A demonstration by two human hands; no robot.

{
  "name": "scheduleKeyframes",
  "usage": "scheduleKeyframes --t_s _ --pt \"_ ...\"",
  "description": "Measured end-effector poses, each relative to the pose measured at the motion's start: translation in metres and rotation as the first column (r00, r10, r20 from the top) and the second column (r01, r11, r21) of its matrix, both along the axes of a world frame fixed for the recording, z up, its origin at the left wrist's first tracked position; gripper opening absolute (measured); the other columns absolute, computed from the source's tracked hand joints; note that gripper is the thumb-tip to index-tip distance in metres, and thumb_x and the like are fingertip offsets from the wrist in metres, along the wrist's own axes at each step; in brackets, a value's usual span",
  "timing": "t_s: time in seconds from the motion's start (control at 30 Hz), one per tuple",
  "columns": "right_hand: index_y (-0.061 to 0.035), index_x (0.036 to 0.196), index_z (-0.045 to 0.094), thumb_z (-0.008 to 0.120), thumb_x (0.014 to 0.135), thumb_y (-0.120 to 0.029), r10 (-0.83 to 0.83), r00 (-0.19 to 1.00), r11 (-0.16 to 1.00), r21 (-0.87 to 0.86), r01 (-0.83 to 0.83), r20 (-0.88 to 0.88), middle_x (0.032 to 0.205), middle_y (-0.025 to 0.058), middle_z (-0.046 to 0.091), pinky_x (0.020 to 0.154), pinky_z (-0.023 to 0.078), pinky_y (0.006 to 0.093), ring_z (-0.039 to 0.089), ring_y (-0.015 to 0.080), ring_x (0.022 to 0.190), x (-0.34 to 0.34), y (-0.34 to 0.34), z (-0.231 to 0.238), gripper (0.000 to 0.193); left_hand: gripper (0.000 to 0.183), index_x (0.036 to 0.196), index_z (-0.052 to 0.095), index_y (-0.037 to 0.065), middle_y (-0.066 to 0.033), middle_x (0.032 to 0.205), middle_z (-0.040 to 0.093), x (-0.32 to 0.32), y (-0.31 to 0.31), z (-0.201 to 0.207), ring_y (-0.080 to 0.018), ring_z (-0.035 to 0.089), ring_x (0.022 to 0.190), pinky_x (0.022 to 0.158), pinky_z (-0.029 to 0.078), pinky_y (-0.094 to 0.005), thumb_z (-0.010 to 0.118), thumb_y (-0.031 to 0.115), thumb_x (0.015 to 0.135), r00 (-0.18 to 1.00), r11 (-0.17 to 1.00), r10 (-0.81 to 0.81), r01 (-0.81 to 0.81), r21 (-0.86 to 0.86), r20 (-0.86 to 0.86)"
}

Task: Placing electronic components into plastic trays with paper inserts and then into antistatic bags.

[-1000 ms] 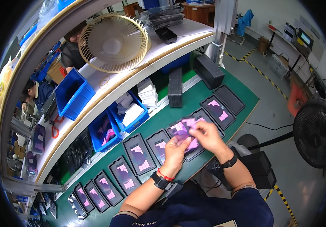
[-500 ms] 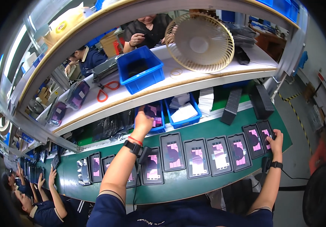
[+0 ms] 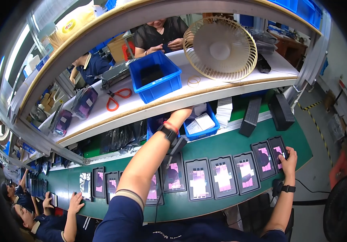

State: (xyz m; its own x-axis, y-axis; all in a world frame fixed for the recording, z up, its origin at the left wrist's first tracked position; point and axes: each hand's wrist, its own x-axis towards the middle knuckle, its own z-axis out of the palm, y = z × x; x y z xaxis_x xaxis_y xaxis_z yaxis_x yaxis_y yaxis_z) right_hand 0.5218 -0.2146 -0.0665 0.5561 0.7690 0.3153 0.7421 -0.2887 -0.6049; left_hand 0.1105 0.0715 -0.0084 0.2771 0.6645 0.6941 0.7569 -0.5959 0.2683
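My left hand (image 3: 181,115) reaches under the shelf edge above a blue bin of white card stacks (image 3: 202,124). The shelf hides its fingers. A second blue bin (image 3: 152,128), partly behind my wrist, sits to its left. At the right end of a row, my right hand (image 3: 288,160) is closed on the edge of the outermost black tray (image 3: 277,142), thumb over its rim. The row holds several shallow black trays, among them a middle tray (image 3: 223,177), each with a dark, pink and silvery film piece inside. My left forearm covers part of the row.
Overhead, a white shelf (image 3: 169,99) carries a blue box (image 3: 155,76), red-handled scissors (image 3: 119,99) and a round fan guard (image 3: 220,48). Black tray stacks (image 3: 250,117) stand at the back right. A co-worker's hand (image 3: 76,203) rests at the table's left; another person sits beyond the shelf.
My left hand has moved right, from the bin of pink pieces to the bin of white cards. My right hand stays at the end tray. A co-worker's hand has come down onto the table.
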Motion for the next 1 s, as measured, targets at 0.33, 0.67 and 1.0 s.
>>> scheduleKeyframes --t_s 0.33,0.67,1.0 --pt "-0.0062 0.107 0.056 0.076 0.062 -0.005 -0.030 0.999 0.999 0.015 0.029 0.042 0.103 0.0118 0.056 0.087 0.041 0.0378 0.050 0.0307 0.098 0.003 -0.007 -0.005 0.050 0.033 0.117 0.056 0.006 -0.0123 0.116 0.059 0.041 0.037 0.006 -0.0293 0.056 0.104 0.091 0.044 -0.0386 0.058 0.016 0.086 0.925 0.945 -0.150 0.237 -0.223 0.348" --pt "-0.0073 0.108 0.056 0.076 0.063 -0.007 -0.046 0.997 0.999 0.021 0.045 0.068 0.104 0.0107 0.057 0.086 0.042 0.0381 0.052 0.0307 0.097 0.003 -0.004 0.000 0.049 0.033 0.117 0.055 0.005 -0.0115 0.115 0.058 0.015 0.039 0.008 -0.0279 0.057 0.103 0.092 0.045 -0.0379 0.059 0.012 0.085 0.736 0.795 -0.119 0.473 -0.380 0.667" --pt "-0.0073 0.111 0.055 0.074 0.068 -0.013 -0.046 0.993 0.997 -0.052 0.052 0.108 0.106 0.0123 0.056 0.088 0.040 0.0390 0.051 0.0316 0.099 0.004 -0.005 -0.002 0.048 0.033 0.117 0.054 0.003 -0.0107 0.114 0.058 -0.004 0.019 0.019 -0.0265 0.058 0.102 0.092 0.045 -0.0372 0.059 0.009 0.085 0.435 0.637 0.030 0.686 -0.352 0.900"
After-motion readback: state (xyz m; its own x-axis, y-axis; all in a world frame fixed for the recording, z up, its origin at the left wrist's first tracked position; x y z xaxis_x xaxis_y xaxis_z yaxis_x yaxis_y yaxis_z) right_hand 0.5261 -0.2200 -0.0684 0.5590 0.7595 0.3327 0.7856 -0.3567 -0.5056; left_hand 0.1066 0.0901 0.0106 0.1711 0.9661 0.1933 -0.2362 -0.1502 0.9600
